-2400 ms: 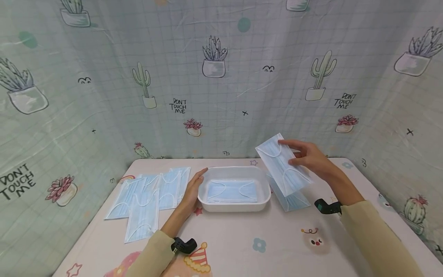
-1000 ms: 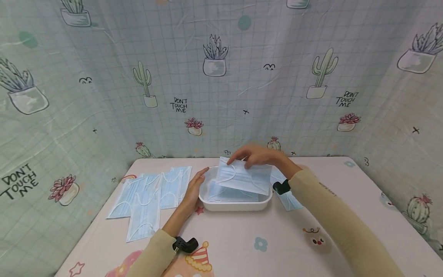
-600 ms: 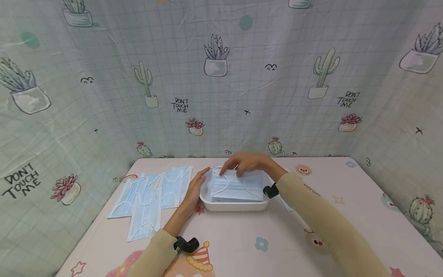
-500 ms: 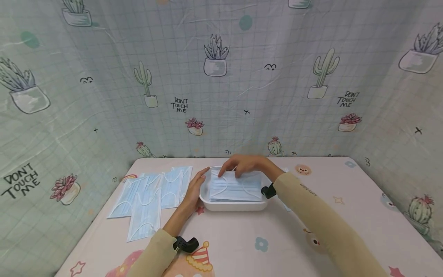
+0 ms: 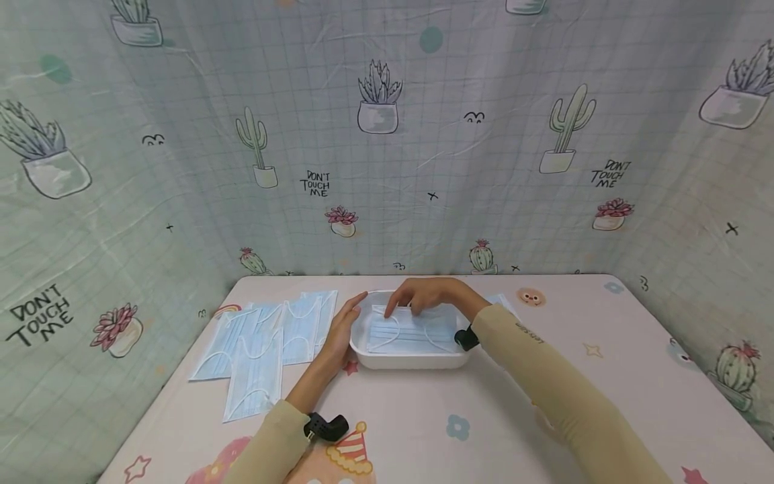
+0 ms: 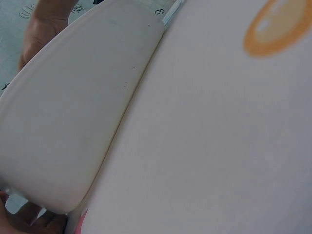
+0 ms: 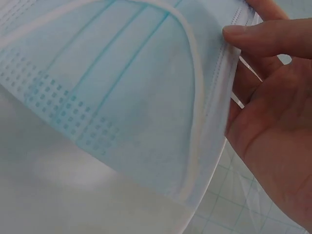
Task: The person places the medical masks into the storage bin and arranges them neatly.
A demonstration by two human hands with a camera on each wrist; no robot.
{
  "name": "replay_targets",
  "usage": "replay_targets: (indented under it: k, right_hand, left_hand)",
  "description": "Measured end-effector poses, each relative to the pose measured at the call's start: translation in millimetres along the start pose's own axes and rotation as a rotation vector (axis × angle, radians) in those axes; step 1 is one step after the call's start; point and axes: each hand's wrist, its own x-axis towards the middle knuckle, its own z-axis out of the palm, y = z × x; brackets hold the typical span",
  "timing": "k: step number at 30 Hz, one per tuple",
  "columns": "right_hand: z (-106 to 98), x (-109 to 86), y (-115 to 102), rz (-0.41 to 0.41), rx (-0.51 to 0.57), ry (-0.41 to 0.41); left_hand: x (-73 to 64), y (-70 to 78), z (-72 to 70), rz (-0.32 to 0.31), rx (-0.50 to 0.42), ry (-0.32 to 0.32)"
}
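A white plastic box stands in the middle of the table. Flat against its left side lies my left hand, fingers extended; the left wrist view shows its fingers at the end of the box. Inside the box a pale blue pleated face mask with white ear loops lies on top. My right hand reaches in over the back rim. In the right wrist view its thumb and fingers pinch the edge of the face mask. Masks beneath are hidden.
Several more face masks lie overlapping on the table to the left of the box. Another mask shows partly behind the right forearm. A patterned curtain hangs behind the table.
My right hand has carried a face mask from the right of the box into it, lowering it onto the mask inside. The left hand has stayed at the box's side.
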Motion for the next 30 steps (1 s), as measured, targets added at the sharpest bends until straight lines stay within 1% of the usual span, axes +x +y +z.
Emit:
replay_targets:
  k: [6,14,21,27,30]
  right_hand:
    - [0.9,3.6,2.4,0.013,-0.018,0.023]
    - [0.8,5.2,-0.5,0.000,-0.017,0.051]
    - [2.4,6.2,-0.2,0.050,0.001,0.058]
    - [2.8,6.9,-0.2,0.072,0.030,0.056]
    - [3.0,6.6,-1.5,0.091,0.023,0.063]
  left_hand:
    - [0.6,0.0,-0.7,-0.008,-0.002,-0.002]
    - [0.6,0.0,-0.8,-0.006,-0.016,-0.002]
    - [0.2,0.5,0.1,-0.007,-0.024,-0.009]
    - [-0.9,1.4,-0.2,0.005,-0.031,-0.009]
    - [-0.9,1.6,-0.2,0.008,-0.035,-0.010]
